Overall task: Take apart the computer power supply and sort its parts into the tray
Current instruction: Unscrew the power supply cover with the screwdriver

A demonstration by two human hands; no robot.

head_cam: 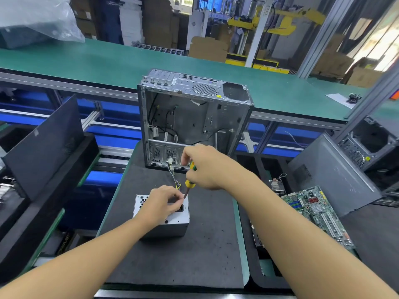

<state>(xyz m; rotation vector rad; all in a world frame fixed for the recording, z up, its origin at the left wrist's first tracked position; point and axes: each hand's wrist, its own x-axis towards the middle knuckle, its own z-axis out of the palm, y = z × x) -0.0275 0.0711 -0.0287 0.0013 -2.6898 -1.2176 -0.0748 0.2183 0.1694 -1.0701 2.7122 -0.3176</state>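
A dark panel [43, 147] leans at the left. The power supply [166, 221] stands on the black mat [194, 255], with the left hand's [162, 203] fingers curled over its top. The right hand [207, 167] clamps the screwdriver [190, 184], whose tip is on that top. An open computer case [194, 117] stands behind, and a circuit board [319, 212] lies to the right.

- Lower left of the frame: pale slanted letters reading roughly "PRIME" stand on a dark box [64, 241] beneath the bench edge.
- Centre: a small yellow sticker [219, 96] on the computer case [194, 117]; its print is too small to read.
- Right: motherboard [317, 212] markings are illegible.
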